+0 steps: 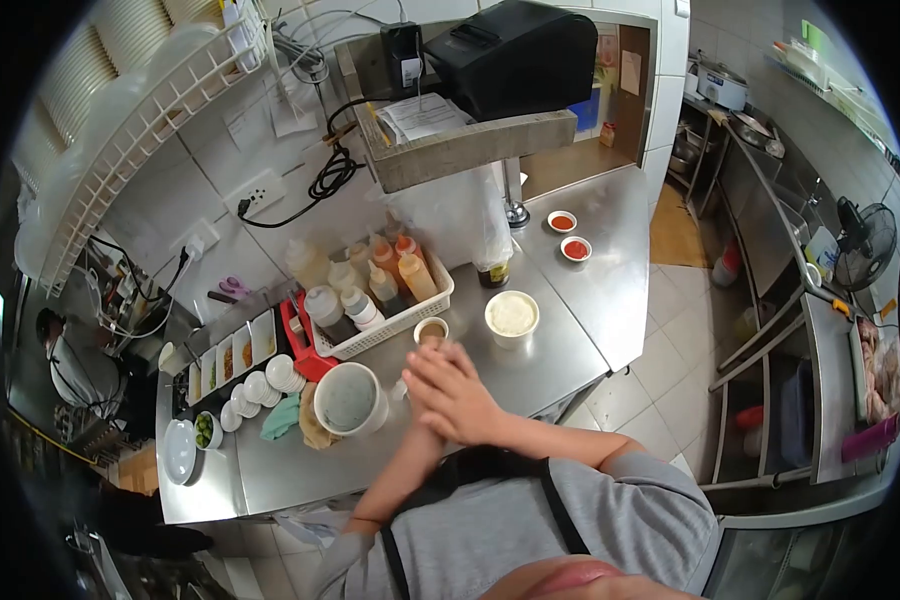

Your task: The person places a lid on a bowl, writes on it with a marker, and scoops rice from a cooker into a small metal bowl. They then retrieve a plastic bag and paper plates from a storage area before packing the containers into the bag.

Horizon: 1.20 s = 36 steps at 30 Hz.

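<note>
My right hand (457,392) lies across my left hand (423,412), the two touching over the near edge of the steel counter. The right fingers are stretched out and slightly apart, with nothing seen in them. Most of the left fingers are hidden beneath the right hand. Just beyond the fingertips stands a small cup of brown contents (431,331). Left of the hands is a large white tub (351,398) with a greyish inside. To the right stands a white round container (512,318) filled with something pale.
A white basket (395,318) holds several squeeze bottles, beside a red holder (303,345). Small white dishes (257,387), a green cloth (281,417) and a plate (180,452) lie left. Two sauce cups (575,248) stand far right. A shelf (470,150) with a black printer (510,55) overhangs the counter.
</note>
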### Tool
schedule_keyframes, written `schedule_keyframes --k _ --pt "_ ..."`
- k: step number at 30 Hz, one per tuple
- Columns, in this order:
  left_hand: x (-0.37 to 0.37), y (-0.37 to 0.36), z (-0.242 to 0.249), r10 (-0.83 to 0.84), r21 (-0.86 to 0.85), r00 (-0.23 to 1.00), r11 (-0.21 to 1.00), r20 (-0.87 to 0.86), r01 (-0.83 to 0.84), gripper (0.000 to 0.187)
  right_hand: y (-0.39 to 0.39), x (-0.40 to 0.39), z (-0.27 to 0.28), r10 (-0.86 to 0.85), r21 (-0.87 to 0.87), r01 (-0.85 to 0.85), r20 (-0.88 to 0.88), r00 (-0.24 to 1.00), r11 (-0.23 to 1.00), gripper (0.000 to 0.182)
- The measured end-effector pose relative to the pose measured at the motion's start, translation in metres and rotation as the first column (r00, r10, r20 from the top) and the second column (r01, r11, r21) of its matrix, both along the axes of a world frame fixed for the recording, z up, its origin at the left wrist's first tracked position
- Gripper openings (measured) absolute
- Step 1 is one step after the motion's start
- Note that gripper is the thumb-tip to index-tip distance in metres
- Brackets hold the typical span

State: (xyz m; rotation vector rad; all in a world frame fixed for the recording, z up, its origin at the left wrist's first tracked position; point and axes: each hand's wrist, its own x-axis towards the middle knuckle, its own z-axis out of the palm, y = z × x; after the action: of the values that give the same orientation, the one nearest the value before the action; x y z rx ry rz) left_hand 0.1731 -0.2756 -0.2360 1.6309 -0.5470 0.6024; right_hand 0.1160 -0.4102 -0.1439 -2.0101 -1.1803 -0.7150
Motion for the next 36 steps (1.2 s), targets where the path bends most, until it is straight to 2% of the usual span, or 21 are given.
schedule_keyframes --k 2,5,6,8,9,10,12,14,15,17,18,20,22,25,27,28,30,31,34,35,36 --pt "-0.032 -0.037 0.025 -0.202 -0.352 0.956 0.929 -0.211 0.118 0.023 -0.009 0.014 -0.005 0.012 0.103 -0.008 -0.038 0.999 0.995 0.051" --pt "-0.072 -0.078 0.068 -0.574 -0.804 0.752 0.586 -0.324 0.101 0.043 -0.022 0.035 0.006 -0.087 0.209 0.105 -0.097 0.992 0.972 0.05" --pt "-0.077 -0.081 0.073 -0.575 -0.803 0.748 0.589 -0.332 0.096 0.043 -0.027 0.035 0.016 -0.117 0.259 0.129 -0.06 0.991 0.957 0.049" --pt "-0.082 -0.086 0.08 -0.494 -0.688 0.776 0.717 -0.392 0.109 0.047 -0.03 0.031 0.022 -0.163 0.315 0.165 -0.032 0.986 0.935 0.049" --pt "-0.087 -0.085 0.079 -0.532 -0.709 0.72 0.701 -0.445 0.08 0.058 -0.028 0.028 0.023 -0.106 0.4 0.151 -0.133 0.986 0.904 0.049" --pt "-0.086 -0.083 0.081 -0.538 -0.704 0.714 0.705 -0.449 0.088 0.058 -0.026 0.025 0.024 -0.039 0.483 0.145 -0.223 0.974 0.863 0.048" --pt "-0.078 -0.074 0.096 -0.622 -0.677 0.755 0.647 -0.205 0.35 0.07 -0.016 0.002 0.019 -0.061 0.463 0.156 -0.213 0.975 0.872 0.047" --pt "-0.054 -0.058 0.128 -0.811 -0.74 0.585 0.379 0.024 0.556 0.077 -0.002 -0.027 0.014 0.224 0.503 -0.105 -0.182 0.957 0.858 0.049" --pt "-0.056 -0.059 0.138 -0.821 -0.736 0.57 0.376 0.018 0.564 0.077 0.0 -0.034 0.016 0.209 0.511 -0.091 -0.178 0.962 0.855 0.049" --pt "-0.058 -0.069 0.15 -0.755 -0.774 0.655 0.399 0.027 0.492 0.078 -0.005 -0.041 0.019 0.18 0.467 -0.123 -0.08 0.98 0.876 0.057" --pt "-0.068 -0.077 0.138 -0.763 -0.771 0.645 0.39 0.035 0.503 0.078 -0.016 -0.031 0.023 0.081 0.432 -0.049 -0.057 0.995 0.9 0.062" --pt "-0.098 -0.096 0.098 -0.604 -0.588 0.712 0.739 -0.359 0.33 0.059 -0.047 -0.008 0.039 -0.024 0.395 0.03 -0.018 1.0 0.918 0.067" --pt "-0.113 -0.119 0.103 -0.698 -0.598 0.653 0.667 -0.294 0.443 0.056 -0.073 -0.007 0.056 -0.196 0.477 0.274 -0.208 0.958 0.835 0.071" --pt "-0.092 -0.125 0.124 -0.789 -0.635 0.587 0.55 -0.181 0.543 0.057 -0.057 -0.039 0.009 -0.128 0.367 0.185 -0.174 0.976 0.912 0.073" --pt "-0.078 -0.136 0.145 -0.835 -0.665 0.543 0.454 -0.085 0.593 0.058 -0.065 -0.051 0.012 -0.087 0.399 0.157 -0.188 0.978 0.904 0.074" --pt "-0.08 -0.149 0.148 -0.828 -0.66 0.556 0.458 -0.073 0.596 0.058 -0.072 -0.056 0.016 -0.045 0.44 0.122 -0.182 0.982 0.89 0.074" --pt "-0.099 -0.18 0.134 -0.742 -0.487 0.645 0.639 -0.184 0.596 0.059 -0.124 -0.031 0.031 -0.279 0.447 0.316 -0.148 0.949 0.837 0.073" --pt "-0.109 -0.19 0.112 -0.637 -0.207 0.72 0.771 -0.275 0.603 0.059 -0.151 -0.022 0.034 -0.387 0.438 0.412 -0.149 0.91 0.799 0.072" --pt "-0.104 -0.241 0.113 -0.749 -0.405 0.589 0.661 -0.303 0.632 0.056 -0.198 -0.028 0.056 -0.392 0.5 0.425 -0.176 0.903 0.755 0.073" --pt "-0.096 -0.261 0.113 -0.746 -0.403 0.593 0.664 -0.302 0.63 0.056 -0.208 -0.028 0.046 -0.356 0.481 0.36 -0.102 0.929 0.8 0.073" --pt "-0.086 -0.284 0.115 -0.805 -0.46 0.541 0.586 -0.241 0.667 0.056 -0.216 -0.033 0.034 -0.313 0.453 0.292 -0.031 0.949 0.842 0.074"
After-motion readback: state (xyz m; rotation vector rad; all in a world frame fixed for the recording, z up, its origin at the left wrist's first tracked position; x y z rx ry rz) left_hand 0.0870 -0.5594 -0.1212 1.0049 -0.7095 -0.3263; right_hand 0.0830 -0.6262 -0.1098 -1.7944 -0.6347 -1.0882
